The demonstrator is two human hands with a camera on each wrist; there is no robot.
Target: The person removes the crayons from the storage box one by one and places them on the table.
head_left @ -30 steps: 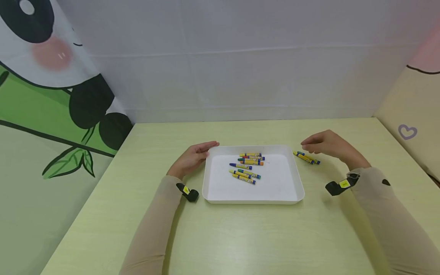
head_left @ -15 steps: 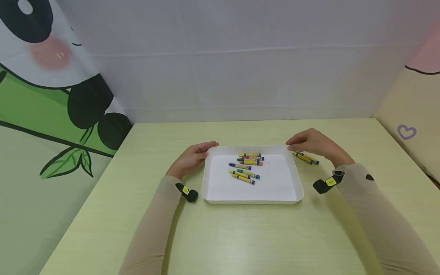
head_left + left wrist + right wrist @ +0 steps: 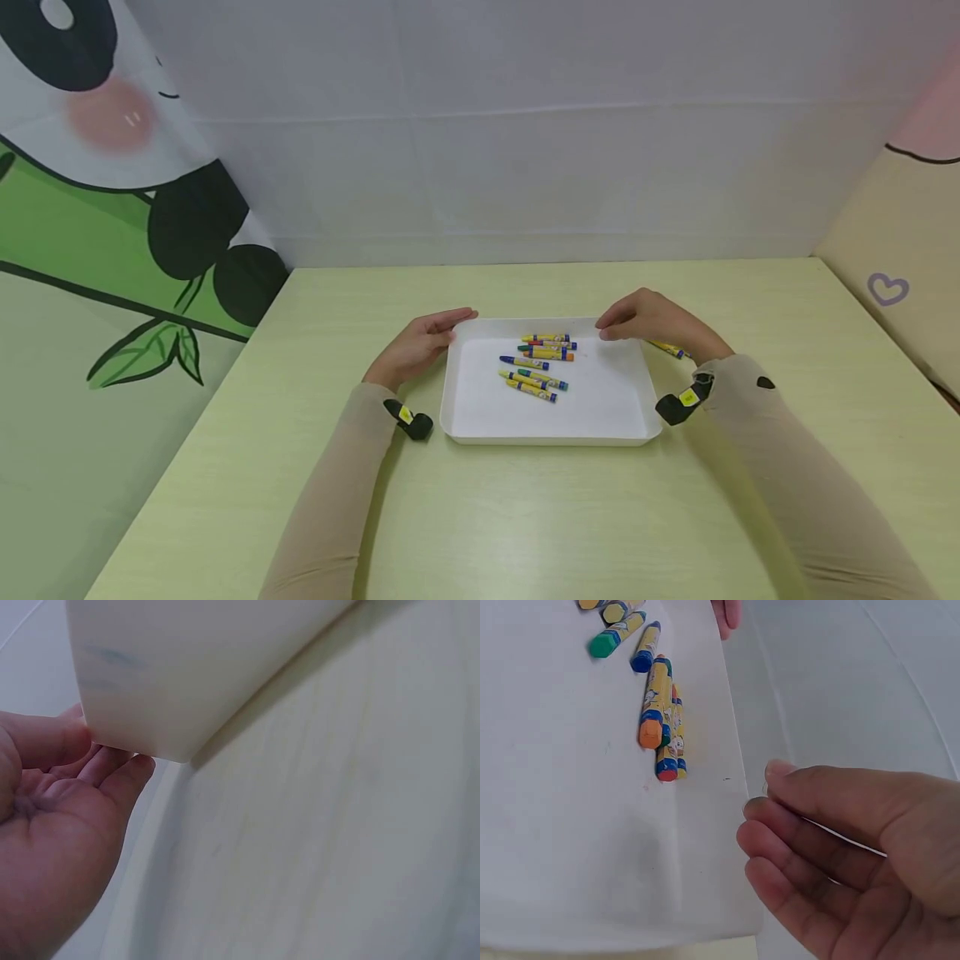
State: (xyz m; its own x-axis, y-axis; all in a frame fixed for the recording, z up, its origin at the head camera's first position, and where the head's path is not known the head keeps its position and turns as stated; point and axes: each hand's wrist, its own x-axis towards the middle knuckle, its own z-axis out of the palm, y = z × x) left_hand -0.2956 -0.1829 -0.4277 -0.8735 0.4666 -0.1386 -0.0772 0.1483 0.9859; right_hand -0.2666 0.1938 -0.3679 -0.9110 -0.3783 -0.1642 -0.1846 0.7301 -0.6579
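Observation:
A white tray (image 3: 607,417) lies on the table with several crayons (image 3: 540,361) loosely gathered in its middle, their wrappers yellow and blue. My left hand (image 3: 416,346) holds the tray at its back left corner, thumb against the side wall and fingers round behind, as the left wrist view (image 3: 67,795) shows. Over the back right corner of the tray hovers my right hand (image 3: 652,323), fingers loosely bent and nothing between thumb and fingertips. In the right wrist view, orange-ended crayon (image 3: 652,705) and others lie beyond those fingertips.
Right of the tray, more yellow crayons (image 3: 667,348) lie on the pale wooden table (image 3: 525,517), partly hidden by my right hand. A pale curtain (image 3: 510,183) rises behind the table, with printed panels on both sides.
My right hand has moved left, from above the crayons on the table to over the tray's back right corner. My left hand and the crayons in the tray stay put.

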